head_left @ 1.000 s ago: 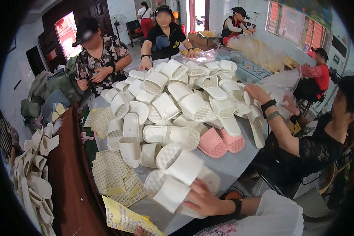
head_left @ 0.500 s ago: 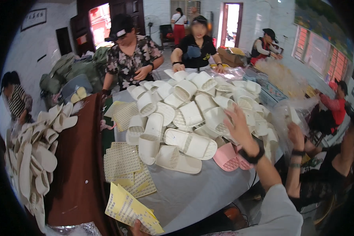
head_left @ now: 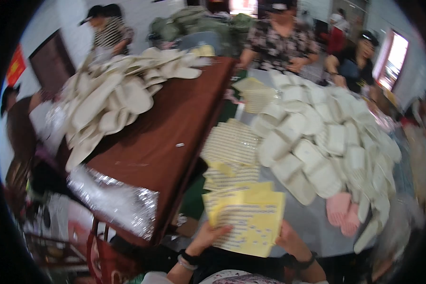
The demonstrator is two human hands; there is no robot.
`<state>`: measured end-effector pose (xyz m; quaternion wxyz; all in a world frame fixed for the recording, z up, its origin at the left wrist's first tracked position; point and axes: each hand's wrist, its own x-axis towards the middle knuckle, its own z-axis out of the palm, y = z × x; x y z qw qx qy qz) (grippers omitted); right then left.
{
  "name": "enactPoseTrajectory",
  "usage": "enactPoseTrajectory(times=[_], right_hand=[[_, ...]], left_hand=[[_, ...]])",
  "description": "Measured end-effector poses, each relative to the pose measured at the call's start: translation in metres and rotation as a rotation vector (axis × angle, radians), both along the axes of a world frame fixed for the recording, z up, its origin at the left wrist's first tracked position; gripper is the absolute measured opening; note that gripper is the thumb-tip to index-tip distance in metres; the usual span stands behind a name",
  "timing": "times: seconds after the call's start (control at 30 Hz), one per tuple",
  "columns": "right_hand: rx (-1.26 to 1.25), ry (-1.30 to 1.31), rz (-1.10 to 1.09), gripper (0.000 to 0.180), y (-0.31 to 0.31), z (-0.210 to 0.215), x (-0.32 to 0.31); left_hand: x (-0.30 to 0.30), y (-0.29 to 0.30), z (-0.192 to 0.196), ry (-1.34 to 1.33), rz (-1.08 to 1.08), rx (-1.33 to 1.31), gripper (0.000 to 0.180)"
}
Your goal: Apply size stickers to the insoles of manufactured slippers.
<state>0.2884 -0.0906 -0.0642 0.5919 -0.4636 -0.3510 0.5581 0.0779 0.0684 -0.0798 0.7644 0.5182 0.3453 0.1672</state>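
Note:
Both my hands hold a stack of yellow printed paper sheets at the grey table's near edge. My left hand grips the stack's lower left corner. My right hand grips its right side, with a dark band on that wrist. More yellow sheets lie spread just beyond the stack. A big heap of cream slide slippers covers the grey table to the right. A pair of pink slippers lies at the heap's near edge.
A dark red-brown table stands to the left, with a pile of cream insoles and a clear plastic bag bundle on it. Several people stand around the far side. The picture is blurred by motion.
The view has swung left. My right hand has come back from the slipper heap to the yellow sheets, and both hands now hold the stack close in front.

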Motion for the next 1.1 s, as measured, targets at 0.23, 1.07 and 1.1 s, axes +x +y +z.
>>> enactPoseTrajectory(times=[0.23, 1.07, 1.1], right_hand=[[-0.094, -0.016, -0.435, 0.034, 0.002, 0.045, -0.013], [0.024, -0.717, -0.765, 0.026, 0.024, 0.137, -0.005], [0.011, -0.730, -0.770, 0.026, 0.021, 0.135, -0.003]], left_hand=[[0.007, -0.013, 0.054, -0.092, -0.189, 0.329, 0.041], [-0.211, 0.407, 0.171, 1.597, 0.706, 1.377, 0.082], [-0.217, 0.407, 0.171, 1.588, 0.697, 1.424, 0.076]])
